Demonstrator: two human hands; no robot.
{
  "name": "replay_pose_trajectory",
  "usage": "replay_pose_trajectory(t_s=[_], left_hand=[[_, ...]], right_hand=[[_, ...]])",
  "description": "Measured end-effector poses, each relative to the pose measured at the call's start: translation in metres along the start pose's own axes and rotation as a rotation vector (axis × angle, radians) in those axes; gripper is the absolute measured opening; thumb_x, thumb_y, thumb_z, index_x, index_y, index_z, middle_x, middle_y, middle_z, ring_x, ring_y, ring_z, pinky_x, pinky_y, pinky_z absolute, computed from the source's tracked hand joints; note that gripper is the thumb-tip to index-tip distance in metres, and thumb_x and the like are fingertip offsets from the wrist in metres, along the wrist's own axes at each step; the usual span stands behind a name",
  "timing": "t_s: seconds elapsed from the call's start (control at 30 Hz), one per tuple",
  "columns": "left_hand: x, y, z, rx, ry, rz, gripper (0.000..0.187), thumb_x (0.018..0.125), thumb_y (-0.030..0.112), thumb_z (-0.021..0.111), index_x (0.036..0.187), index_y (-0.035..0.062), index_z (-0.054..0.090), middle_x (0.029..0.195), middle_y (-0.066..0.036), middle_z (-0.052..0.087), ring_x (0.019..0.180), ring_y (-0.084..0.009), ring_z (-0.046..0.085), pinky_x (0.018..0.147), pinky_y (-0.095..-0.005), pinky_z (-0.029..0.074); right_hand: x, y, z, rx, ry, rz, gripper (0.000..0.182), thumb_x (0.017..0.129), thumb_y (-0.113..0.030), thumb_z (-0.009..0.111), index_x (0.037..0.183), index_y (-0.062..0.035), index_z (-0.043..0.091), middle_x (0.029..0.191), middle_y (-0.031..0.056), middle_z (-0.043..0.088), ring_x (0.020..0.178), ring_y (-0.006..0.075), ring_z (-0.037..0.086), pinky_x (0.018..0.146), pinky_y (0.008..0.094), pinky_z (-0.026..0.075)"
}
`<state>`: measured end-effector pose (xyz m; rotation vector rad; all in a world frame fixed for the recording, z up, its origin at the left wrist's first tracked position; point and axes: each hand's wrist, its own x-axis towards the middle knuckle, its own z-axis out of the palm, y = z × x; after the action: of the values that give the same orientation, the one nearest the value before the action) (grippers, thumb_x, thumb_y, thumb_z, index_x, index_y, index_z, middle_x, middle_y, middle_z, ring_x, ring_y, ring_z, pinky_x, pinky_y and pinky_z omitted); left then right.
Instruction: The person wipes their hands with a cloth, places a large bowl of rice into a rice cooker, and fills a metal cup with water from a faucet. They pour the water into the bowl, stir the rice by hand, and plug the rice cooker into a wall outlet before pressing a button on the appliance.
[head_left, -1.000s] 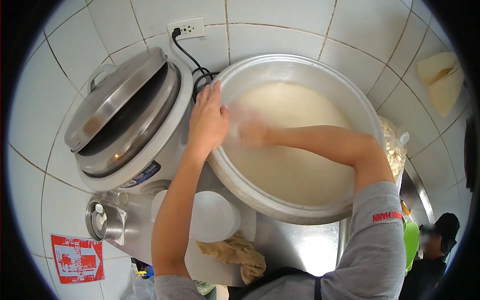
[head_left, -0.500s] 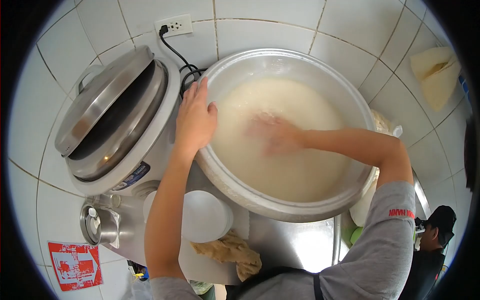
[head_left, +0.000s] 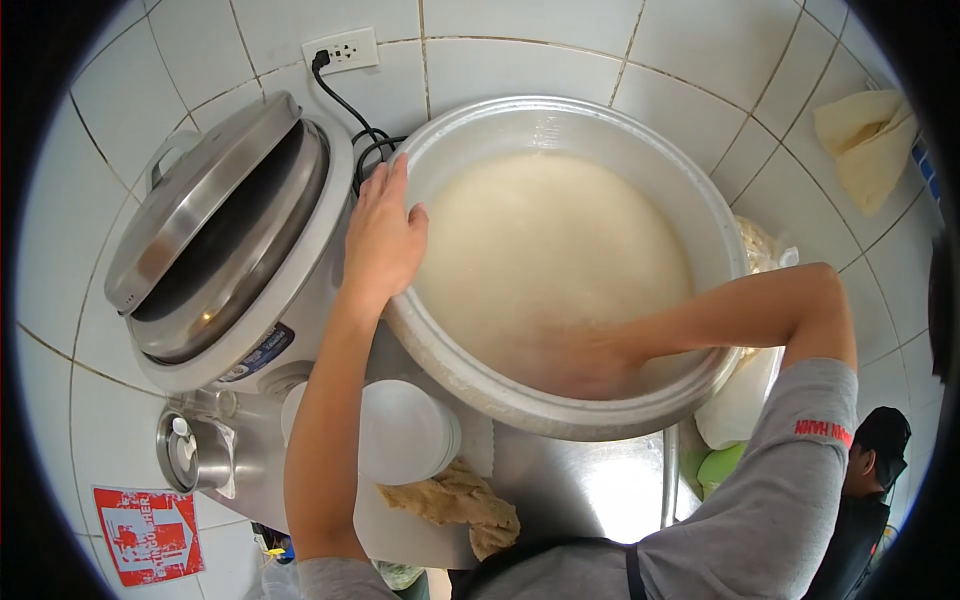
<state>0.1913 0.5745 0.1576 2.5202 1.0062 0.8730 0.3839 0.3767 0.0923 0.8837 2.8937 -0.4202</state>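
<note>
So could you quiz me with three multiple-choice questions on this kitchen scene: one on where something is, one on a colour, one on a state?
1. Where is the left hand?
A. on the basin rim
B. on the cooker lid
C. on the cloth

2. What colour is the water?
A. clear
B. milky white
C. green

3. How is the cooker lid?
A. shut flat
B. tilted, partly open
C. off, on the floor

Answers:
1 A: the fingers grip the rim's left edge.
2 B: it is cloudy, and the right hand is sunk in it.
3 B: a dark gap shows under the lid.
</note>
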Motion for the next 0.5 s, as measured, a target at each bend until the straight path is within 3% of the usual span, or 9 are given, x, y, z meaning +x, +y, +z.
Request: replay_pose_trajectory(t_s=[0.13, 0.23, 0.37, 0.43, 0.47, 0.5], left_hand=[[-0.001, 0.0, 0.002, -0.008, 0.004, -0.002, 0.053, 0.081, 0.013, 0.046, 0.131, 0.0022, 0.029, 0.132, -0.022, 0.032, 0.123, -0.0336, 0.031, 0.1, -0.0399, 0.028], [0.0, 0.001, 0.0, -0.019, 0.006, 0.0, 0.054, 0.081, 0.013, 0.046, 0.131, 0.002, 0.029, 0.132, -0.022, 0.032, 0.123, -0.0336, 0.03, 0.1, -0.0398, 0.028], [0.0, 0.0, 0.0, -0.016, -0.004, -0.001, 0.054, 0.081, 0.014, 0.045, 0.131, 0.0015, 0.028, 0.132, -0.022, 0.031, 0.124, -0.0338, 0.029, 0.101, -0.0396, 0.027], [-0.001, 0.001, -0.001, -0.016, -0.007, -0.011, 0.054, 0.081, 0.014, 0.045, 0.131, 0.0015, 0.028, 0.132, -0.022, 0.031, 0.124, -0.0339, 0.029, 0.101, -0.0396, 0.026], [-0.001, 0.001, -0.001, -0.022, -0.01, -0.016, 0.054, 0.081, 0.014, 0.045, 0.131, 0.0014, 0.028, 0.132, -0.023, 0.031, 0.124, -0.034, 0.029, 0.102, -0.0395, 0.026], [-0.001, 0.001, 0.0, -0.021, -0.012, -0.017, 0.054, 0.081, 0.014, 0.045, 0.131, 0.0014, 0.028, 0.132, -0.023, 0.031, 0.124, -0.034, 0.029, 0.102, -0.0395, 0.026]], right_hand=[[-0.028, 0.011, -0.021, 0.028, -0.135, -0.057, 0.059, 0.078, -0.042, 0.054, 0.131, -0.0222, 0.036, 0.142, 0.013, 0.018, 0.128, 0.0356, 0.017, 0.101, 0.057, 0.009], [-0.04, 0.011, -0.028, -0.08, -0.219, 0.165, 0.056, 0.08, -0.044, 0.051, 0.13, -0.0261, 0.036, 0.143, 0.0115, 0.015, 0.129, 0.0402, 0.012, 0.1, 0.0589, 0.011], [-0.034, 0.026, -0.007, 0.053, -0.014, 0.302, 0.055, 0.08, -0.044, 0.052, 0.13, -0.0245, 0.037, 0.143, 0.0105, 0.013, 0.129, 0.0421, 0.009, 0.098, 0.061, 0.01], [-0.027, 0.033, 0.009, 0.046, 0.149, 0.472, 0.058, 0.079, -0.043, 0.053, 0.13, -0.0232, 0.037, 0.142, 0.0128, 0.018, 0.129, 0.0376, 0.014, 0.101, 0.0557, 0.011], [-0.025, 0.044, 0.016, 0.048, 0.149, 0.47, 0.058, 0.079, -0.043, 0.053, 0.13, -0.0232, 0.037, 0.142, 0.0128, 0.018, 0.129, 0.0376, 0.014, 0.101, 0.0557, 0.011], [-0.026, 0.063, 0.024, 0.222, 0.006, 0.519, 0.054, 0.08, -0.041, 0.052, 0.128, -0.0222, 0.039, 0.14, 0.0132, 0.021, 0.127, 0.0376, 0.017, 0.1, 0.0559, 0.014]])
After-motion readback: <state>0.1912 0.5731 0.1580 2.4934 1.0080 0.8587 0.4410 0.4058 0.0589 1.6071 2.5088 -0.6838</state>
